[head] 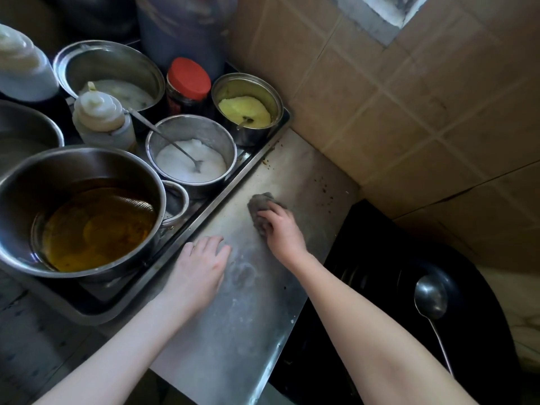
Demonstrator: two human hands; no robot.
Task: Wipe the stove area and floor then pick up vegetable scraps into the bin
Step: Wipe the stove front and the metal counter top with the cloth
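At the far left a metal tray keeps the cooking things together: a large pot of oil, a squeeze bottle, a bowl of white powder with a spoon in it, a jar with a red lid and a small pot of yellow paste. All of them stand inside the tray, so the steel surface beside it is free for wiping. I think this is the reason for the arrangement.

The left hand lies flat on this steel surface, just beside the rim of the tray. Its fingers are straight, a little spread, and hold nothing. It seems to support the person who leans forward.

Further right, the right hand has its fingers curled over a grey cloth and presses it on the surface. The cloth is bunched, which probably gives a firm hold for rubbing. Beyond it, toward the tiled wall, dark crumbs lie on the steel, so that corner is not yet wiped.

At the right a black wok sits lower, with a ladle resting in it. The floor, the vegetable scraps and the bin are not in view. In my judgement the task is in its first part.
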